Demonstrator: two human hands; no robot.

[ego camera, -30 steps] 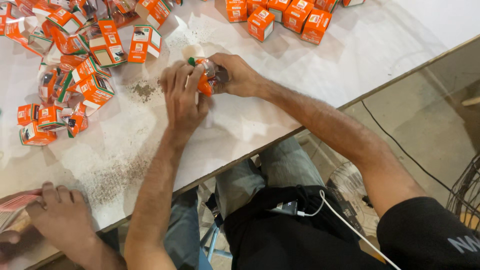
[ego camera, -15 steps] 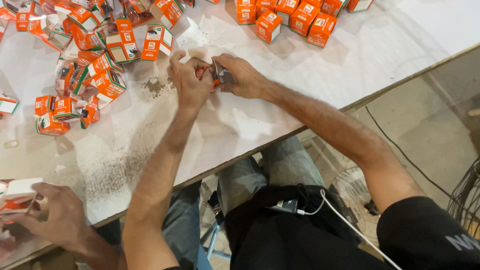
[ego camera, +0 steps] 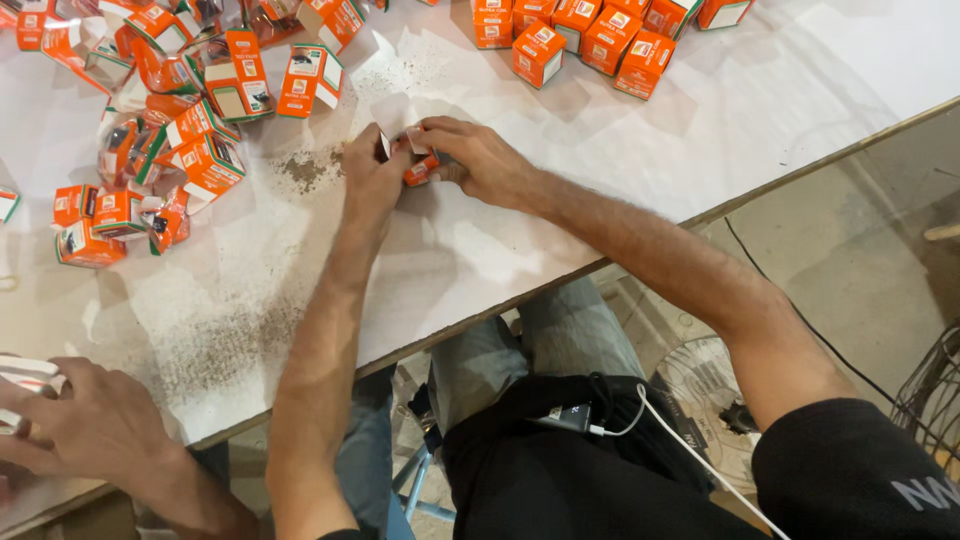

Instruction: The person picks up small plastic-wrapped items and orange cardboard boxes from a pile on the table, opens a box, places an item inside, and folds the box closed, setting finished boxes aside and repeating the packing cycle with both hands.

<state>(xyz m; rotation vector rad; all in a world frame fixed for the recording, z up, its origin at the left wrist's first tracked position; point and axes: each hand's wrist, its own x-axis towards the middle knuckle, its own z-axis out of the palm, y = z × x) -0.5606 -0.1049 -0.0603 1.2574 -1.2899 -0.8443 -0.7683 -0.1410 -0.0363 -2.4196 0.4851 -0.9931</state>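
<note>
1. Both hands met over one small orange box (ego camera: 420,168) near the middle of the white counter (ego camera: 620,190).
2. The left hand (ego camera: 372,178) had its grip pressed on the box's left end, with the thumb and fingers pinching a white flap.
3. The right hand (ego camera: 482,160) had its grip closed around the right side of the same box, with the fingers curled over its top.
4. The box sat low, at or just above the counter; whether it touched the surface could not be told.
5. A loose heap of orange boxes (ego camera: 190,110), some of them open, lay to the left of the hands, well apart from them.
6. A tidy group of closed orange boxes (ego camera: 590,35) stood at the far edge, beyond the right hand.
7. A dark gritty smear (ego camera: 300,170) marked the counter just left of the left hand.
8. Another person's hand (ego camera: 85,420) rested at the near left corner, touching a white and orange pack (ego camera: 25,375).
</note>
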